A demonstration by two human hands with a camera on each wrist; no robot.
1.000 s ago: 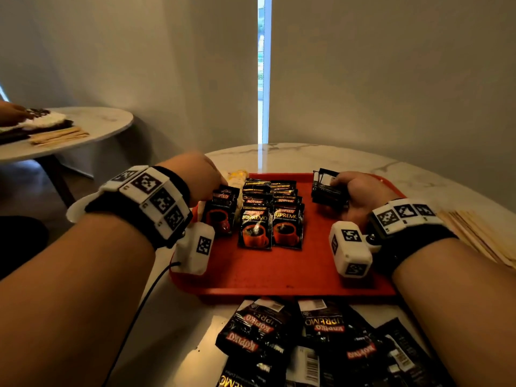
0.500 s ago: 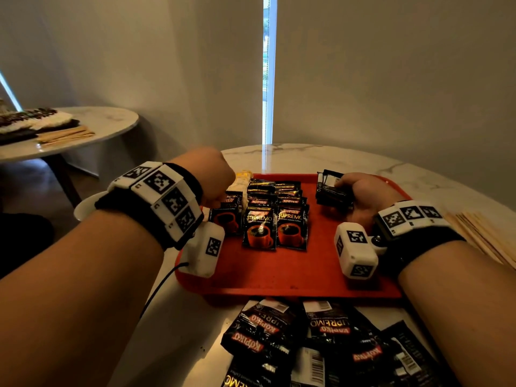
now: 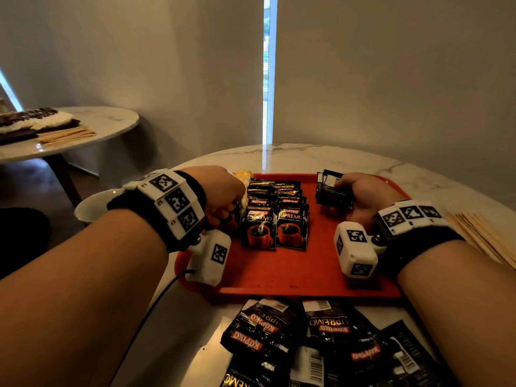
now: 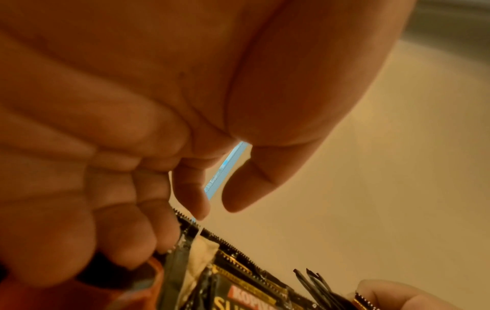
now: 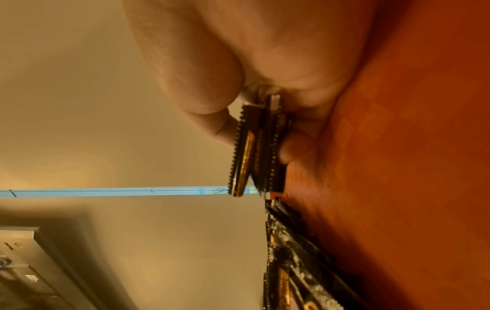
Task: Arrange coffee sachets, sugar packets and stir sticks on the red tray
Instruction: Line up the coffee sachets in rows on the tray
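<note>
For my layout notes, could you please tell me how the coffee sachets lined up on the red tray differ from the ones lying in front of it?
The tray sachets sit in neat overlapping rows, print upright; the loose pile lies jumbled on the table, print upside down, some showing barcodes. Both are black Kopiko packs.

The head camera looked forward and down from above both forearms onto the red tray [image 3: 293, 272] and the wall beyond. Each wrist camera sat very close under its palm, facing along the fingers; the right one was rolled sideways. All three views shared the rows of coffee sachets [image 3: 275, 216] [image 4: 238, 293] [image 5: 286, 262] on the tray
</note>
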